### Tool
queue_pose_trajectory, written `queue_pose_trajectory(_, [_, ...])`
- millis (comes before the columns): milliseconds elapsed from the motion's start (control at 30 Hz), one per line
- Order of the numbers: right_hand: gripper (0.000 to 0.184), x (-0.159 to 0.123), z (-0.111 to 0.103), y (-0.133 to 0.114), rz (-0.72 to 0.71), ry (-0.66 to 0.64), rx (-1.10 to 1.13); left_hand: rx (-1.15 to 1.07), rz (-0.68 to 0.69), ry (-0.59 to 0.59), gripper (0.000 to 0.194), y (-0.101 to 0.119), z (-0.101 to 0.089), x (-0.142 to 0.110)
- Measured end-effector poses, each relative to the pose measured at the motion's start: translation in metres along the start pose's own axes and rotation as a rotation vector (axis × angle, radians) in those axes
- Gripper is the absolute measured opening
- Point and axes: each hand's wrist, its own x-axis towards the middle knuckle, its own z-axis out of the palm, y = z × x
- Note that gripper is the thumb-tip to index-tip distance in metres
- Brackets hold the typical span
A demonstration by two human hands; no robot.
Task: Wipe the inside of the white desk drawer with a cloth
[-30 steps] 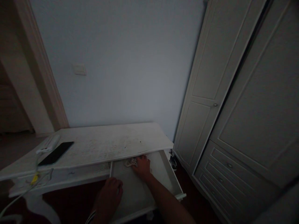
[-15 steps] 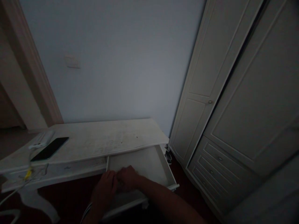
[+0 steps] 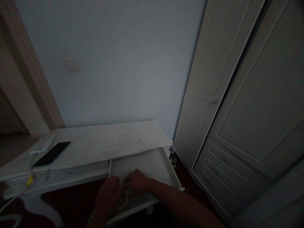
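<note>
A pale, looped, cord-like item (image 3: 125,199) shows in the dim light between my hands, low in the pulled-out white drawer (image 3: 155,163). My right hand (image 3: 136,183) is inside the drawer with its fingers curled down against the upper end of that item. At the drawer's left side, my left hand (image 3: 109,193) is curled beside the same item. Its fingertips are turned away and dark, so I cannot make out what they grip. The drawer belongs to a white desk (image 3: 118,136) with a worn top.
On the desk's left lie a dark phone (image 3: 52,154) and a white box-like device (image 3: 44,144). A cable with a yellow tag (image 3: 29,180) hangs at the front edge. A white wardrobe (image 3: 201,120) stands to the right, with shoes (image 3: 173,159) on the floor near it.
My hands have moved slightly apart, the right one a little to the right. The pale looped item now shows between them. The view has shifted slightly.
</note>
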Motion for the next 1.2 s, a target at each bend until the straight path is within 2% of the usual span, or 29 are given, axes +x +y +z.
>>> queue_pose_trajectory(200, [0.042, -0.047, -0.032, 0.051, 0.715, 0.176, 0.121, -0.095, -0.073, 0.108, 0.025, -0.002, 0.006, 0.0])
queue_pose_trajectory(333, [0.038, -0.069, -0.04, 0.07, 1.001, 0.287, 0.093, -0.146, -0.067, 0.114, 0.026, -0.002, 0.002, 0.001])
queue_pose_trajectory(500, [0.036, -0.061, -0.039, 0.071, 1.105, 0.344, 0.116, -0.164, -0.067, 0.113, 0.024, 0.0, -0.002, 0.001])
queue_pose_trajectory(633, [0.036, -0.047, -0.036, 0.071, 1.152, 0.364, 0.131, -0.181, -0.052, 0.102, 0.023, -0.003, 0.002, -0.002])
queue_pose_trajectory(800, [0.035, -0.03, -0.031, 0.067, 1.197, 0.378, 0.141, -0.198, -0.148, 0.078, 0.021, -0.01, 0.011, -0.011])
queue_pose_trajectory(900, [0.032, -0.013, -0.024, 0.055, 1.176, 0.377, 0.162, -0.192, -0.172, 0.07, 0.022, -0.013, 0.012, -0.017])
queue_pose_trajectory(967, [0.032, 0.002, -0.017, 0.042, 1.047, 0.378, 0.171, -0.176, -0.155, 0.073, 0.022, -0.013, 0.01, -0.019])
queue_pose_trajectory(1033, [0.036, 0.018, -0.007, 0.028, 0.785, 0.375, 0.159, -0.143, -0.127, 0.093, 0.023, -0.013, 0.007, -0.02])
queue_pose_trajectory(1133, [0.038, 0.04, 0.009, 0.013, 0.314, 0.325, 0.135, -0.085, -0.108, 0.146, 0.024, -0.014, 0.004, -0.023])
queue_pose_trajectory(1200, [0.04, 0.049, 0.016, 0.009, 0.143, 0.286, 0.139, -0.068, -0.101, 0.144, 0.022, -0.015, 0.004, -0.025])
